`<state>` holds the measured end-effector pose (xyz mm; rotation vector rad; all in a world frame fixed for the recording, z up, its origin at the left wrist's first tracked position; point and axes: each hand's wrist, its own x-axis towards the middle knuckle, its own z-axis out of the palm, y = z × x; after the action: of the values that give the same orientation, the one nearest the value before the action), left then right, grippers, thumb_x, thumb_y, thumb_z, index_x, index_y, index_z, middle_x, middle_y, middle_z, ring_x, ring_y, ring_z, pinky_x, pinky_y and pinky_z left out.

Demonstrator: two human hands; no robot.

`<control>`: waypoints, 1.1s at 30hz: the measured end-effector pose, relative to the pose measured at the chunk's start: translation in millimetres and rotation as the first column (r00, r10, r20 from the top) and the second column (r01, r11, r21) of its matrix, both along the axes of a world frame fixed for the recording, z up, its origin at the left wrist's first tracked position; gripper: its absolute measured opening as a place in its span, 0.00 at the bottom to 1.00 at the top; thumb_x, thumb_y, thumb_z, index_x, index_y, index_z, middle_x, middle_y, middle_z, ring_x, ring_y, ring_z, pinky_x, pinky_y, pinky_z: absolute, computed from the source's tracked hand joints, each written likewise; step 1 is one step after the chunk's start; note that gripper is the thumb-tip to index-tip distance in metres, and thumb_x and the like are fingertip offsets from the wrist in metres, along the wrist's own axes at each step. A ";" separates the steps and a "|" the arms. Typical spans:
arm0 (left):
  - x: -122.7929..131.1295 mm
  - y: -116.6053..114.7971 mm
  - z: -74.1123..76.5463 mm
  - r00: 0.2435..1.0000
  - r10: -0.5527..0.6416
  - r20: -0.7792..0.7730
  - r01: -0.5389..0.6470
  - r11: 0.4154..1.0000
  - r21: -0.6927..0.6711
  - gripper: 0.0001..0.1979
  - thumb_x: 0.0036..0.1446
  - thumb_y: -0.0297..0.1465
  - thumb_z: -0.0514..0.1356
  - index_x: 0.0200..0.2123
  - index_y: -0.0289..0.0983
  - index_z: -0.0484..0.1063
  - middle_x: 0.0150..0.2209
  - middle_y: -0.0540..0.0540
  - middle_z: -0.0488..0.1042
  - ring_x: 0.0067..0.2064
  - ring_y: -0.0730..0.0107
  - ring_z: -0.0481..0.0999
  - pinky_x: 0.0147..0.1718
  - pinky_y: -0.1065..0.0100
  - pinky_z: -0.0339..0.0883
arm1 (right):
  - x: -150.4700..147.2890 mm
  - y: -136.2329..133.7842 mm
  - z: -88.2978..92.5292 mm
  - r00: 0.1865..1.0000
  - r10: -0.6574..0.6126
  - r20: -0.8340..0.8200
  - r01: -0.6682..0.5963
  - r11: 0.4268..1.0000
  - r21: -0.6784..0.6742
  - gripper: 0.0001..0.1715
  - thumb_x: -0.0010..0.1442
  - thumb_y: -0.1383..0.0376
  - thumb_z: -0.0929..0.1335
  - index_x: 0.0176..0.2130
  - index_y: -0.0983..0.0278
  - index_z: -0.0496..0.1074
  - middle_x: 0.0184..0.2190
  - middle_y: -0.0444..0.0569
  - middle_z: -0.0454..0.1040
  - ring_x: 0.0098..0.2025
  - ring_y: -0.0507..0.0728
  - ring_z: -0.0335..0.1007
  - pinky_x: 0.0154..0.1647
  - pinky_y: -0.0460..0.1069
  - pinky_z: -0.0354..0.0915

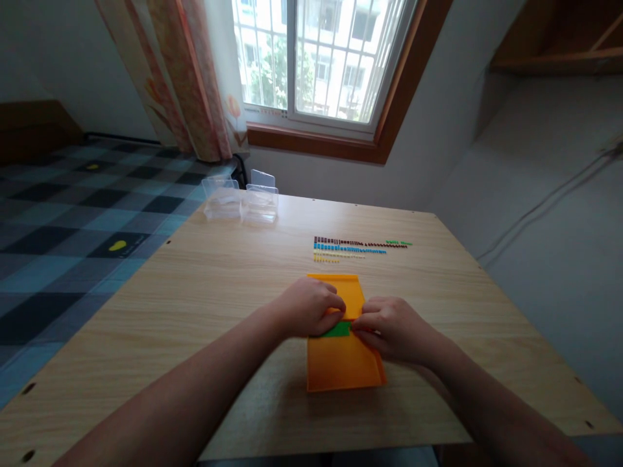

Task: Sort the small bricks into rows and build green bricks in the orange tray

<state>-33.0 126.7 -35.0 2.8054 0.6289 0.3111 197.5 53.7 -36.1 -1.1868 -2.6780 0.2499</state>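
My left hand (316, 306) has its fingers curled and its thumb along the top of a flat green strip (337, 330), gripping its left part. At the strip's right end, the thumb and fingers of my right hand (389, 326) are pinched together; whatever they hold is too small or hidden to name. Both hands are over an orange plastic tray (341, 364) with low raised edges, and the green strip crosses its middle. My left hand covers part of the tray's left edge.
Beyond the tray, rows of tiny dark red, blue (335, 248), yellow and green pieces lie on the wooden table (233, 305). Clear plastic boxes (259, 204) with raised lids stand at the back left. A checked bed (97, 214) adjoins the left side; walls flank the back and right.
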 end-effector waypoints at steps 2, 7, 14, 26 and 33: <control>0.0 0.0 -0.1 1.000 0.000 0.003 0.000 1.000 0.003 0.10 0.59 0.32 0.59 0.35 0.42 0.82 0.31 0.48 0.79 0.31 0.68 0.75 0.28 0.69 0.60 | -0.6 -0.2 -0.5 1.000 0.003 0.003 -0.003 1.000 0.002 0.12 0.66 0.67 0.66 0.35 0.60 0.79 0.29 0.44 0.76 0.29 0.51 0.66 0.31 0.48 0.53; 0.1 -0.7 0.2 1.000 0.004 0.004 -0.004 1.000 0.010 0.10 0.60 0.33 0.59 0.35 0.42 0.81 0.31 0.48 0.79 0.31 0.68 0.76 0.28 0.68 0.60 | 0.1 0.2 -1.8 1.000 0.010 -0.025 -0.010 1.000 0.008 0.12 0.67 0.67 0.66 0.37 0.59 0.79 0.29 0.44 0.76 0.29 0.51 0.66 0.31 0.48 0.53; 0.3 -0.7 1.7 1.000 0.001 0.004 -0.001 1.000 0.005 0.10 0.59 0.32 0.59 0.36 0.42 0.82 0.31 0.48 0.79 0.31 0.68 0.76 0.27 0.68 0.60 | 12.4 6.4 -0.2 0.966 0.003 -0.259 0.026 0.994 0.110 0.12 0.68 0.64 0.66 0.36 0.62 0.79 0.26 0.46 0.72 0.27 0.52 0.65 0.28 0.49 0.54; -5.4 8.0 -11.5 0.961 0.184 0.206 -0.180 0.983 -0.041 0.12 0.63 0.32 0.56 0.40 0.40 0.80 0.35 0.46 0.80 0.34 0.66 0.77 0.33 0.68 0.63 | 57.6 74.1 -53.2 0.471 -0.436 -0.767 0.642 0.765 -0.040 0.19 0.66 0.55 0.65 0.32 0.63 0.79 0.32 0.50 0.81 0.37 0.60 0.76 0.40 0.53 0.69; -19.4 42.0 -28.9 0.693 0.562 0.452 -0.434 0.826 -0.361 0.14 0.62 0.37 0.54 0.31 0.36 0.76 0.26 0.48 0.76 0.28 0.68 0.72 0.30 0.68 0.61 | 78.2 100.6 -64.1 0.409 -0.506 -0.759 0.779 0.627 0.001 0.20 0.63 0.58 0.63 0.42 0.65 0.80 0.39 0.54 0.80 0.41 0.60 0.74 0.46 0.54 0.69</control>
<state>-52.4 168.7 -63.8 2.1071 1.1854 1.0255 275.7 154.4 -100.2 -1.5147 -1.3431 0.0407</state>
